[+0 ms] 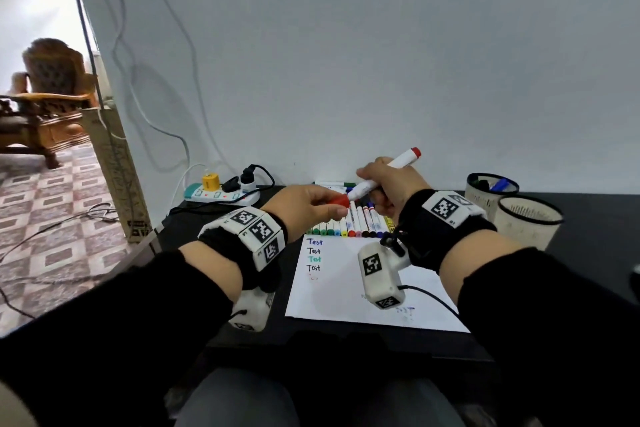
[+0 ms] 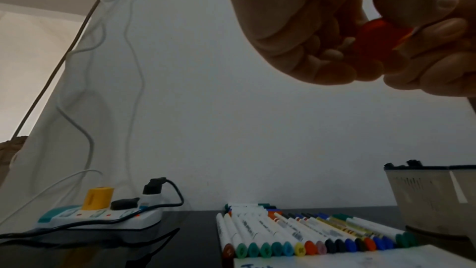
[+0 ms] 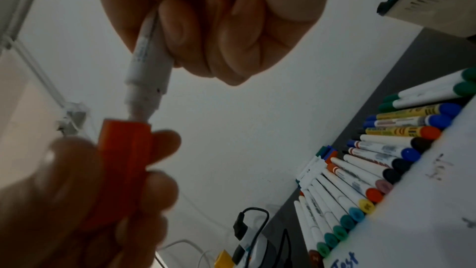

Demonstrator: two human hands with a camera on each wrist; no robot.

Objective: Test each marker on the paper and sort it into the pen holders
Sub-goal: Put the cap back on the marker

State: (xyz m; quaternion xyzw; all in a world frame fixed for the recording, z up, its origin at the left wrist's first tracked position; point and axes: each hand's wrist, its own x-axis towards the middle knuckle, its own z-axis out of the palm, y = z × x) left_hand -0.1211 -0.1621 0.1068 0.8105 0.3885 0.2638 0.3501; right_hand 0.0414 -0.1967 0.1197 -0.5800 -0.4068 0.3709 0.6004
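Observation:
My right hand grips a white marker with a red end, tilted up to the right above the table. My left hand pinches the marker's red cap at the marker's lower tip; in the right wrist view the cap sits over the nib with the white neck still showing. Below lies a white paper with "Test" written several times. A row of several markers lies beyond the paper. Two pale pen holders stand at the right; the far one holds markers.
A power strip with plugs and cables lies at the back left of the black table. The wall rises right behind the markers. The table's left edge drops to a tiled floor with loose cables.

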